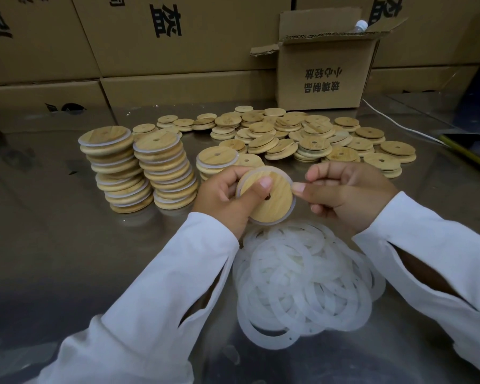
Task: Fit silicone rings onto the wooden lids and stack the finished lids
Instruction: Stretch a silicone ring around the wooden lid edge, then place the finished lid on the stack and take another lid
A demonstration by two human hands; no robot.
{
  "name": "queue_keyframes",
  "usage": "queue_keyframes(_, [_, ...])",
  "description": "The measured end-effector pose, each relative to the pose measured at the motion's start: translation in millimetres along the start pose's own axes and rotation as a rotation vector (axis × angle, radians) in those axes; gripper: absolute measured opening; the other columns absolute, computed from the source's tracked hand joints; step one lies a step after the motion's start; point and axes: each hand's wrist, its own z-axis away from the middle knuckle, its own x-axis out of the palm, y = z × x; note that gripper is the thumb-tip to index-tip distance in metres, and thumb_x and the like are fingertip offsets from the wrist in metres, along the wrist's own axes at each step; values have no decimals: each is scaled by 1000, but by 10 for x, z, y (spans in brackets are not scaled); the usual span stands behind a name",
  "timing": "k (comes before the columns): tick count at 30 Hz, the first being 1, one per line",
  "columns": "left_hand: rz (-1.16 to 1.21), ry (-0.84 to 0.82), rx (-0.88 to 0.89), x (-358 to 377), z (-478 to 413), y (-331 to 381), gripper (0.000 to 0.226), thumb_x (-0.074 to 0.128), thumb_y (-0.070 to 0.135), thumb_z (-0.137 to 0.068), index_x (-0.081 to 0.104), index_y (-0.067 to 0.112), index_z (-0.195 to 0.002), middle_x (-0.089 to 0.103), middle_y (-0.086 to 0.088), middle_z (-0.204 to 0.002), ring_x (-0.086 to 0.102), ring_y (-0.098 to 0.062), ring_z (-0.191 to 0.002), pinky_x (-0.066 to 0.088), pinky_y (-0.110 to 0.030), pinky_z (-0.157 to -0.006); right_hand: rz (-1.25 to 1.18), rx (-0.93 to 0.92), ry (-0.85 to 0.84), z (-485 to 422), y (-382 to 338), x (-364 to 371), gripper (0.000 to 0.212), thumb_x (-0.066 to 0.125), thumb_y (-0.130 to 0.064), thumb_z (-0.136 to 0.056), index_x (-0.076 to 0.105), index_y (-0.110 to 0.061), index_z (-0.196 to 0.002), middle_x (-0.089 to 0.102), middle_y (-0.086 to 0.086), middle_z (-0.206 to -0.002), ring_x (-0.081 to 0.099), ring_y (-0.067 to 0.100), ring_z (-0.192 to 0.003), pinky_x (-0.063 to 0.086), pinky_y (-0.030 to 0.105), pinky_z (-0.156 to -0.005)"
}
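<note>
Head view: the left hand (pixel 225 195) grips one wooden lid (pixel 275 206) above the steel table (pixel 53 245), thumb pressed on its face. The lid is a round disc with no long axis, its flat face tilted up toward the camera. The right hand (pixel 344 195), fingers curled, pinches the silicone ring (pixel 281 171) at the lid's right edge. Three stacks of finished lids (pixel 166 170) stand to the left – two tall, one short. Loose lids (pixel 302 134) behind and the ring pile (pixel 302 278) below overlap too much to count.
</note>
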Motion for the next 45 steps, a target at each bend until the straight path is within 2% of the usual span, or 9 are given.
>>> queue_keyframes(7, [154, -32, -171, -3, -39, -50, 33, 67, 32, -56, 70, 16, -86, 72, -3, -78, 69, -19, -80, 57, -38, -74, 7, -18, 59, -7, 9, -12, 22, 77, -9, -63, 58, -19, -62, 62, 1, -59, 49, 17, -56, 40, 19, -46])
queue_keyframes(10, [143, -20, -178, 3, -35, -47, 32, 67, 31, -57, 69, 17, -85, 72, 0, -75, 69, -15, -75, 57, -33, -69, 37, -56, 111, -2, 0, -20, 20, 78, -14, -64, 61, -19, -72, 66, -7, -54, 52, 6, -42, 41, 13, -42])
queue_keyframes(14, [151, 14, -178, 14, -34, -39, 29, 67, 30, -56, 69, 17, -82, 71, -1, -73, 68, -16, -74, 57, -34, -70, 152, -69, 74, -12, 42, -15, 20, 73, -26, -72, 62, -22, -90, 69, -6, -69, 59, 2, -51, 46, 20, -59])
queue_keyframes(17, [160, 43, -169, 20, -32, -19, 24, 68, 26, -62, 68, 14, -83, 71, -3, -72, 68, -19, -74, 57, -39, -75, 232, -70, -59, 9, 86, 44, 10, 68, -24, -77, 66, -16, -83, 67, -3, -67, 58, 2, -50, 49, 16, -57])
queue_keyframes(23, [207, 65, -206, -9, -36, 5, 16, 62, 18, -81, 67, 13, -95, 70, -14, -96, 66, -29, -95, 55, -43, -81, 339, -210, -20, -29, 17, 91, 8, 67, -22, -79, 66, -14, -76, 64, -5, -58, 55, 2, -46, 47, 11, -54])
queue_keyframes(26, [269, 207, -243, -6, -71, 30, 8, 55, 19, -89, 62, 19, -94, 69, -6, -93, 68, -19, -80, 57, -26, -60, 282, -154, 77, -173, -109, 103, 14, 65, -27, -81, 67, -18, -71, 64, -7, -53, 56, 1, -45, 48, 12, -55])
queue_keyframes(30, [58, 525, -109, -32, -116, 29, 17, 49, 16, -93, 53, 27, -81, 60, 1, -86, 56, -7, -49, 49, -20, -46, 118, 155, 42, -530, -284, 281, 19, 64, -29, -83, 62, -13, -75, 65, 2, -68, 57, 10, -54, 49, 25, -65])
queue_keyframes(38, [123, 615, -165, -113, -129, 42, 22, 48, 4, -91, 52, 20, -76, 54, 0, -71, 46, -2, -32, 39, -15, -34, 256, 266, -55, -982, -318, 782, 29, 55, -32, -88, 49, -14, -67, 51, -1, -61, 45, 7, -47, 35, 16, -46])
queue_keyframes(45, [142, 642, -203, -70, -105, 76, 21, 49, 5, -90, 51, 21, -77, 52, 3, -73, 47, 0, -32, 39, -14, -35, 375, 233, 32, -1024, -206, 660, 27, 65, -38, -81, 57, -13, -71, 59, -2, -59, 52, 8, -49, 40, 22, -54])
